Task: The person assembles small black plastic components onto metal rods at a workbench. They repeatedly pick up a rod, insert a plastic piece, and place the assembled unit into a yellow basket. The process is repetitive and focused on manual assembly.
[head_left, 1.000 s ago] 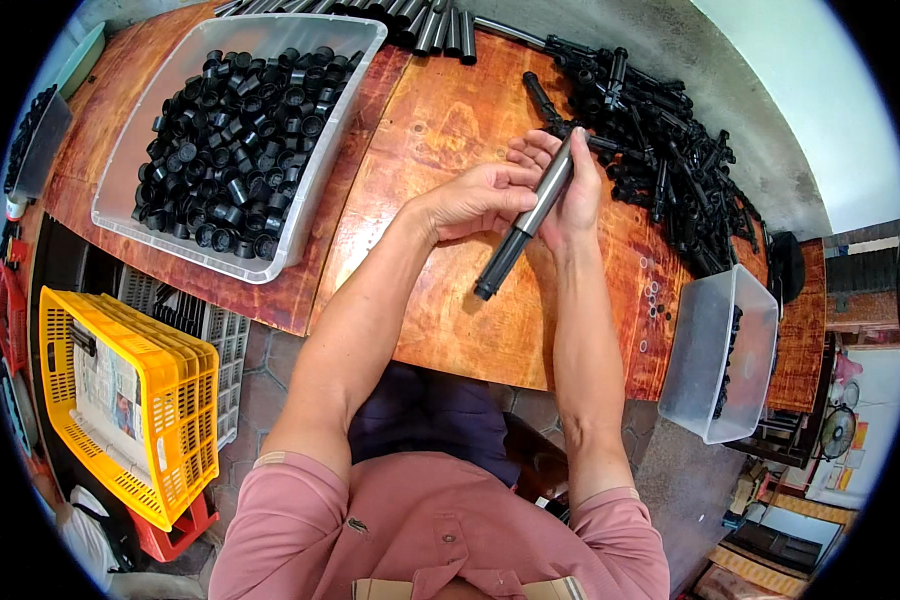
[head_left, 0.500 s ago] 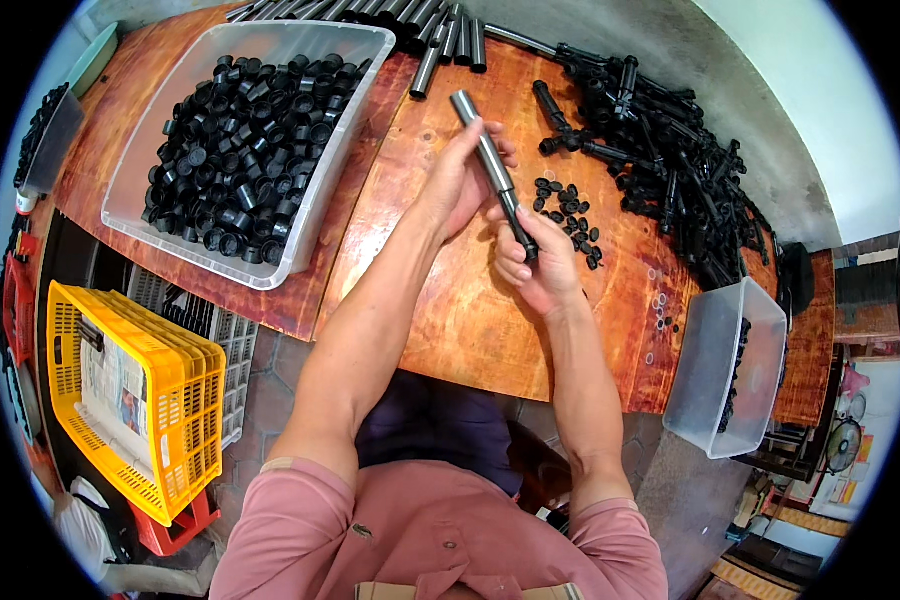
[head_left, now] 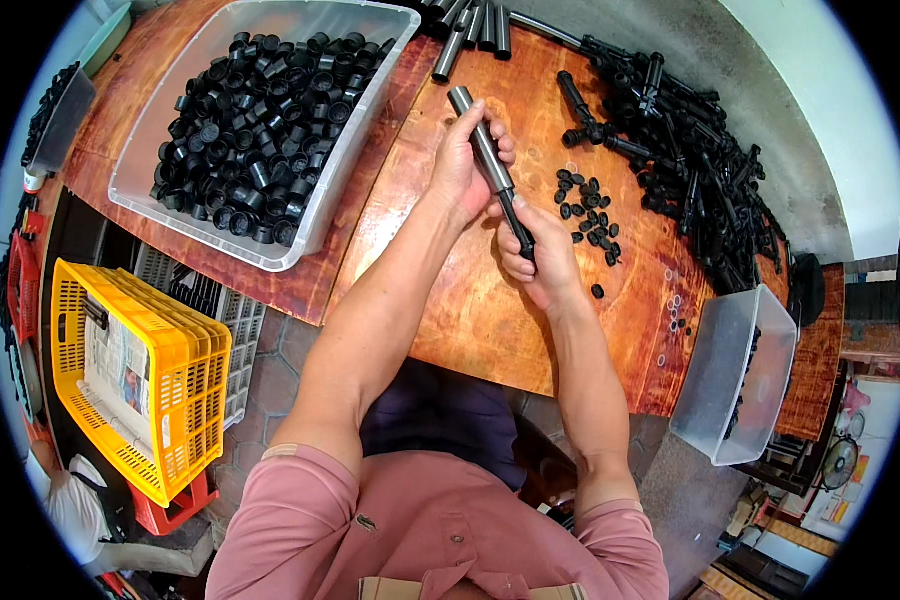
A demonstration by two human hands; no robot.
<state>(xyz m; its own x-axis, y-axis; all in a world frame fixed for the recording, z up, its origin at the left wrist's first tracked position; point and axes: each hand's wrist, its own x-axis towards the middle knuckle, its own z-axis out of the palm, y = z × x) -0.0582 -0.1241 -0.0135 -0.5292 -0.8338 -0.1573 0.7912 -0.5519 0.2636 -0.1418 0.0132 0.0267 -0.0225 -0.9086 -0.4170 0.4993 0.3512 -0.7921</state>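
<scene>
Tube (head_left: 486,148) right of cap bin (head_left: 355,145) has swung, leaving your left hand (head_left: 457,168) gripping metal, right hand (head_left: 548,262) black rod (head_left: 512,210).

A yellow perforated crate (head_left: 192,395) stands on the left, beside the table; printed paper (head_left: 120,370) lies inside it. A grey slatted crate (head_left: 245,365) is partly hidden behind it. Below the yellow crate, a red plastic item (head_left: 175,508) shows in part, near a white cloth-like item (head_left: 73,510). The floor (head_left: 275,370) is of dark paving tiles. At the far left, a second red item (head_left: 22,290) appears near the rim of view. A pale green tray (head_left: 107,40) sits at upper left. At right are a plain pale wall (head_left: 805,130) and, farther off, a round fan (head_left: 840,463).
</scene>
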